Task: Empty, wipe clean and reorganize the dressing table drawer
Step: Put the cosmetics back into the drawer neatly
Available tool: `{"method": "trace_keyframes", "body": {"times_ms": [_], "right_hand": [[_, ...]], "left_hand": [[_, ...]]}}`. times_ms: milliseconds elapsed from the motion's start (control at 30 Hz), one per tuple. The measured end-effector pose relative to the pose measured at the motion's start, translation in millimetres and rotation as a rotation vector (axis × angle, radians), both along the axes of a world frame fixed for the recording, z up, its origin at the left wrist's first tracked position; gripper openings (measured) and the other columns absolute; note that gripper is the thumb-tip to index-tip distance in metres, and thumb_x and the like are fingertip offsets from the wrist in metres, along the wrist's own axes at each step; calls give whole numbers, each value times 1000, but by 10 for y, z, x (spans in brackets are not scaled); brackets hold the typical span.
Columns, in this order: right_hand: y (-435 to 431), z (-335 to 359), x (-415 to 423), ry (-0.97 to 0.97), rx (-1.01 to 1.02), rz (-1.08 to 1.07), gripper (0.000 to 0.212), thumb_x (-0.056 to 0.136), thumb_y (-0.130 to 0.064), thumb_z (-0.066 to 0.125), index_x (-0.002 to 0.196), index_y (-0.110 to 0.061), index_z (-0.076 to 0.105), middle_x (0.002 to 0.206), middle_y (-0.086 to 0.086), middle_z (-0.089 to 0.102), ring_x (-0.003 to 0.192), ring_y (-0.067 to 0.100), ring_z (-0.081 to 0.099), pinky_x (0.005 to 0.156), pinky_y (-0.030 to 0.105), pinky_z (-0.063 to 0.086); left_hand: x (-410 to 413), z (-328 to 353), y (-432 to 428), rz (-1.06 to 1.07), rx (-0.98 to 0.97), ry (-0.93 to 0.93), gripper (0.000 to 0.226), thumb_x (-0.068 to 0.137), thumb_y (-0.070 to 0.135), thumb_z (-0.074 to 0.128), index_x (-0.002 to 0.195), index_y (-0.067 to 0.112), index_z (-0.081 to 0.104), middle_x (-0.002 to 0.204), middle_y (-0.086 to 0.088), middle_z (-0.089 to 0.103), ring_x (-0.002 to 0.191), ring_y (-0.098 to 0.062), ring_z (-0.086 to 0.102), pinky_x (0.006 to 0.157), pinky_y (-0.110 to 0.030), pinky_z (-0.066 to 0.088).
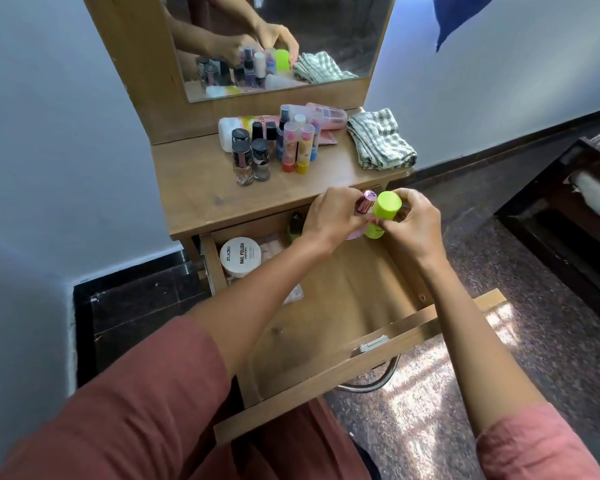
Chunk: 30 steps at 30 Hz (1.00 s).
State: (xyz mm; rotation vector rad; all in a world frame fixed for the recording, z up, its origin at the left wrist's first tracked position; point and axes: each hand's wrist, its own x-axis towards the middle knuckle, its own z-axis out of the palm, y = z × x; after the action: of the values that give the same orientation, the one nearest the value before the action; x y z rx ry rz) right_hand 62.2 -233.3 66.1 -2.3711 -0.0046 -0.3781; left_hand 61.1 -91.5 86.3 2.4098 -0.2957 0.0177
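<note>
Drawer (343,306) of the dressing table: pulled fully out below the tabletop (194,188), most of its wooden floor bare. Metal handle (371,345) seen on the front panel.

- Left rear corner of the drawer: a white jar (240,255) marked "NAIL POLISH" is stood on pale packets (271,249). A small green bottle (294,227) is partly hidden behind the left hand (329,216).
- Both hands are held over the rear of the drawer, close together. A pink bottle with a rose-gold cap (366,201) is gripped by the left hand's curled fingers. A lime-green bottle (385,211) is grasped by the right hand (413,220). The two bottles are touching or nearly so.
- Tabletop: nail polish bottles (252,157) and coloured lip sticks (300,147) are grouped upright, with larger bottles laid flat behind them. A folded checked cloth (380,138) is set to the right.
- Items and hands are reflected in the mirror (326,36).
</note>
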Motion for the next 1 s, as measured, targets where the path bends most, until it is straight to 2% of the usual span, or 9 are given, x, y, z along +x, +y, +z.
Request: {"method": "trace_keyframes", "body": {"times_ms": [100,200,333,467,533,600,733,867,1000], "right_hand": [[-1,-81,46,11,-5,16,40,69,-2,72,106,3,58,106,21,62,100,31,57,80,20,37],[5,-131,75,11,10,54,41,70,1,68,109,2,55,107,19,62,100,30,57,84,24,42],[0,-173,102,-1,-14,86,41,71,6,62,111,2,54,109,19,61,102,31,57,85,18,37],[0,-218,138,63,-88,64,42,73,4,58,114,-3,52,108,18,61,101,32,54,82,29,40],[4,-236,158,80,-150,48,42,74,2,58,115,-5,53,106,20,59,105,33,49,84,30,37],[13,-258,188,82,-166,56,41,73,4,57,113,-2,54,104,21,59,105,35,48,86,29,36],[34,-329,294,83,-191,74,37,70,7,56,106,2,56,102,23,61,97,40,53,87,41,41],[67,-378,354,65,-221,52,32,69,4,55,102,3,56,99,23,62,94,42,54,83,43,42],[62,-383,358,77,-265,-8,37,74,0,58,111,-2,57,105,21,62,104,38,49,91,40,36]], "left_hand": [[34,-97,-17,47,45,-54,17,82,29,63,88,14,66,88,-10,69,88,-27,62,61,-29,34],[51,-179,-58,68,76,-120,19,83,29,63,95,16,67,92,-10,69,91,-28,63,65,-32,41],[80,-257,-125,147,119,-154,22,85,30,59,104,18,63,95,-11,70,94,-31,63,69,-36,45],[107,-308,-155,184,180,-135,23,89,30,54,107,18,60,99,-12,69,96,-32,62,69,-37,43],[116,-324,-158,191,181,-135,21,90,29,53,105,16,60,98,-13,69,95,-33,63,67,-36,42],[119,-345,-157,189,185,-132,20,90,28,53,103,14,60,98,-14,69,94,-34,63,67,-36,41],[133,-404,-146,198,189,-121,21,90,28,54,103,12,60,100,-15,69,95,-34,64,70,-37,45],[138,-438,-130,202,200,-139,23,91,27,54,105,11,60,101,-16,69,95,-35,64,73,-38,47],[140,-468,-144,217,187,-142,23,91,27,53,108,12,59,104,-15,69,98,-33,64,80,-36,46]]}}
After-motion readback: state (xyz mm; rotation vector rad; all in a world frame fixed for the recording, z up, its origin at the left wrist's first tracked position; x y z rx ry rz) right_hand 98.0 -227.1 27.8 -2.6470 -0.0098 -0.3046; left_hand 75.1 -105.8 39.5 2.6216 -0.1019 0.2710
